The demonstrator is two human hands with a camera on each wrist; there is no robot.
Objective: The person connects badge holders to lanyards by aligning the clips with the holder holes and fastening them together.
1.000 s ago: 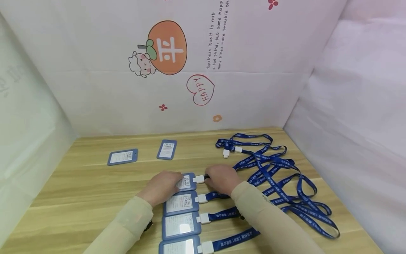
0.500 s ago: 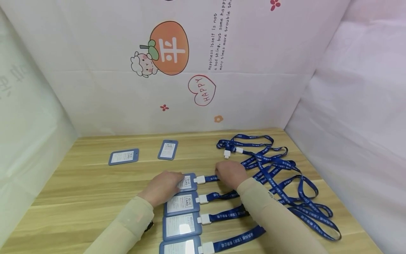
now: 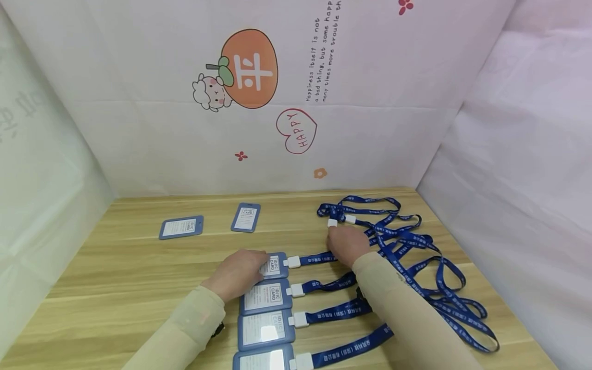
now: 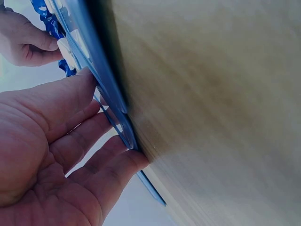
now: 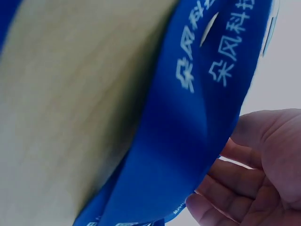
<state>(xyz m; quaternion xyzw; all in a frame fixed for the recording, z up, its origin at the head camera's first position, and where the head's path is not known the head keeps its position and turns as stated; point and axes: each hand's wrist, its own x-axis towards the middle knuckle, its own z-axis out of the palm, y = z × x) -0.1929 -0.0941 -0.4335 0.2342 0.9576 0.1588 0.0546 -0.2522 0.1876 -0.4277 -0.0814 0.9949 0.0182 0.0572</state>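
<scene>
Now, left hand [image 3: 238, 274] gripping badge [image 3: 275, 265], lanyard [image 3: 317, 259] pinched

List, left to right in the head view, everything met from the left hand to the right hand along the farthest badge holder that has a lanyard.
Left hand → badge holder → white clip → blue strap → right hand.

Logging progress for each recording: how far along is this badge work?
Looks done: three nearer holders in the row, each clipped to a blue strap. In hand: the far holder, already clipped too, held by the left hand, with the right hand at its strap. Left, probably: two strapless holders and two unattached white clips at the back.
</scene>
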